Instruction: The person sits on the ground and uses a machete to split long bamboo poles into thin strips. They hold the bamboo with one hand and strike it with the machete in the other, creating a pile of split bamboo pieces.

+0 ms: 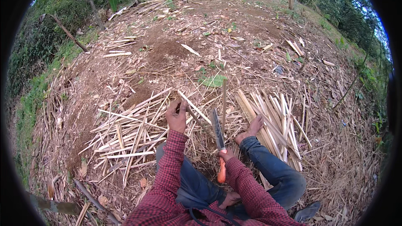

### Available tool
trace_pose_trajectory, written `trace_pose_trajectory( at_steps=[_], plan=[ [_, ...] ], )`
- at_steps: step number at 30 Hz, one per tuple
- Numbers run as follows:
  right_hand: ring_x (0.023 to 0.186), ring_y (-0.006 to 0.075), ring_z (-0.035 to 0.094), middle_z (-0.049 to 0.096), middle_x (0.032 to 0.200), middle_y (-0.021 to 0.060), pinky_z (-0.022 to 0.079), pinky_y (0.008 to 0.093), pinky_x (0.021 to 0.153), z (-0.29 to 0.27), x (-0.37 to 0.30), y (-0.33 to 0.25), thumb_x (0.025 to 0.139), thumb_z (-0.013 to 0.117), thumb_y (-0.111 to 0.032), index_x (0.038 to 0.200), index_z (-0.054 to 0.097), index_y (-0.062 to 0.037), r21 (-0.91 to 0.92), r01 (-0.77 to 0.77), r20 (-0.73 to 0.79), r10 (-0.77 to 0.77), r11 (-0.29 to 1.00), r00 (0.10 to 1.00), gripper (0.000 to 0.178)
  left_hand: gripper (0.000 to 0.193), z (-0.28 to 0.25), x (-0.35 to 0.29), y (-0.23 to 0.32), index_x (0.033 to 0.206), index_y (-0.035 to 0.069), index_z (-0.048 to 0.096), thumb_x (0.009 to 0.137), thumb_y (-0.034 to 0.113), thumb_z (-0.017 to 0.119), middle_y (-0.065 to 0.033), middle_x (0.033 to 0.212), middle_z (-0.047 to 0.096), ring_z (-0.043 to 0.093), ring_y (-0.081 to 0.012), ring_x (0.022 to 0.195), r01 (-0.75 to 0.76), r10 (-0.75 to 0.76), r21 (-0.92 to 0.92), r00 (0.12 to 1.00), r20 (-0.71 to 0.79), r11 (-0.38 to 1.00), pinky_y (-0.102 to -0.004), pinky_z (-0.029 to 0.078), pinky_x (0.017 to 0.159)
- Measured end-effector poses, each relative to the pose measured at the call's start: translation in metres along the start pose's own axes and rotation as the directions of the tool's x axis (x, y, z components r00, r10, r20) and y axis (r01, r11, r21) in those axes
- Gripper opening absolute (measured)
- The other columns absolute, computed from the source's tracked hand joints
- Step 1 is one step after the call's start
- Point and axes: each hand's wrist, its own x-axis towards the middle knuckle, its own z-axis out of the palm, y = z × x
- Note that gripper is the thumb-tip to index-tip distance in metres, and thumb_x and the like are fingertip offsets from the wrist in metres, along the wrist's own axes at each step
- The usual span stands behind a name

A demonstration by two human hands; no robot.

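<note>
My right hand (226, 155) is closed on the orange handle of a machete (218, 129), its dark blade pointing up and away from me. My left hand (176, 115) is farther forward and to the left, fingers bent in a pinch at the upper end of a split wooden strip (195, 107). That pale strip slants down to the right toward the blade. Beside it a darker stick (197, 120) runs from near the hand. Just beyond the blade rises a thin upright stick (224, 100); its foot is hard to make out.
A loose pile of split strips (130, 132) spreads at my left. Longer, wider pieces (274, 121) lie at my right, beside my bare foot (254, 125). A green leaf (214, 81) lies ahead on the littered slope. Trees and brush border the ground.
</note>
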Motion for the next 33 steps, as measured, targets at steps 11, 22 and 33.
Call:
trace_pose_trajectory(
  at_steps=[11, 22, 33],
  plan=[
    [0.092, 0.0415, 0.057, 0.058, 0.099, 0.0278, 0.048, 0.0486, 0.079, 0.035, -0.072, -0.051, 0.08, 0.058, -0.018, 0.127, 0.039, -0.0061, -0.89, -0.009, -0.177, -0.327, 0.455, 0.929, 0.052, 0.022, -0.068, 0.016, -0.05, 0.09, 0.002, 0.059, 0.089, 0.024, 0.058, -0.0024, 0.077, 0.059, 0.056, -0.0083, 0.066, 0.248, -0.252, -0.058, 0.965, -0.075, 0.967, -0.0219, 0.051, 0.058],
    [0.077, 0.0169, 0.059, 0.062, 0.089, 0.0104, 0.048, 0.0326, 0.077, -0.042, -0.028, 0.005, 0.069, 0.073, -0.028, 0.111, 0.054, -0.0005, -0.326, -0.031, -0.055, 0.013, 0.945, 0.998, 0.054, 0.021, -0.051, 0.094, 0.004, 0.085, 0.004, 0.059, 0.088, 0.025, 0.06, -0.0002, 0.072, 0.058, 0.055, -0.0081, 0.063, 0.07, -0.07, 0.001, 0.997, 0.019, 0.998, -0.0226, 0.049, 0.057],
    [0.074, 0.0183, 0.059, 0.062, 0.083, 0.0087, 0.048, 0.032, 0.071, -0.029, -0.029, 0.022, 0.07, 0.073, -0.021, 0.104, 0.055, 0.0003, -0.233, 0.006, -0.084, -0.026, 0.973, 0.996, 0.044, 0.041, 0.018, -0.066, -0.147, 0.126, 0.006, 0.043, 0.092, 0.03, 0.047, -0.0078, 0.095, 0.065, 0.061, -0.0195, 0.09, 0.566, -0.579, 0.13, 0.776, 0.25, 0.814, -0.0447, 0.047, 0.088]
  ],
)
